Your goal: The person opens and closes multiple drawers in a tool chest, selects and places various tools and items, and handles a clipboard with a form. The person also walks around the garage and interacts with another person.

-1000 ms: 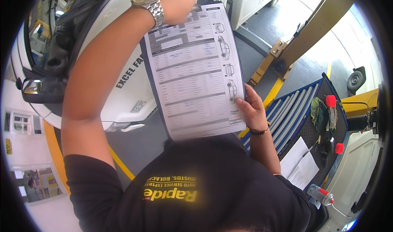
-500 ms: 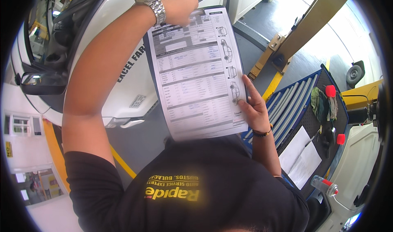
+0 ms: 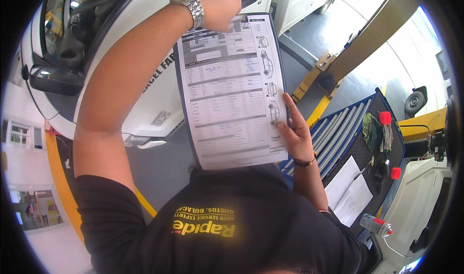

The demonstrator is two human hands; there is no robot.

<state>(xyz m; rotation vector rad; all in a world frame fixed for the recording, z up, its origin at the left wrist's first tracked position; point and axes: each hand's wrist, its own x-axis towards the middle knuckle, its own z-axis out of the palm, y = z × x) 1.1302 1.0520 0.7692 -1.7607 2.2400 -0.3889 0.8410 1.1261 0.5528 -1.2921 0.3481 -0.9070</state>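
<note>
A clipboard (image 3: pixel 181 95) with a printed form (image 3: pixel 227 104) on it is held up in front of my chest. The form has filled-in rows of handwriting and small car drawings down its right side. My left hand (image 3: pixel 220 8), a metal watch (image 3: pixel 188 4) on its wrist, is closed at the top edge of the board, by the clip; its fingertips are partly hidden. My right hand (image 3: pixel 297 136), wearing a dark bracelet (image 3: pixel 305 162), grips the lower right edge, thumb on the paper and fingers behind the board.
A white vehicle (image 3: pixel 159 100) with a side mirror (image 3: pixel 57 79) stands at left. To the right is a blue-framed cart (image 3: pixel 333 138) bearing papers (image 3: pixel 350 187), rags (image 3: pixel 371 133) and a spray can (image 3: pixel 376 224). A yellow lift post (image 3: pixel 367 37) rises beyond; a spare wheel (image 3: pixel 414 102) is at far right.
The view has shifted slightly, so the surroundings sit a little differently. Both hands keep their places on the clipboard, which is a little lower in the picture.
</note>
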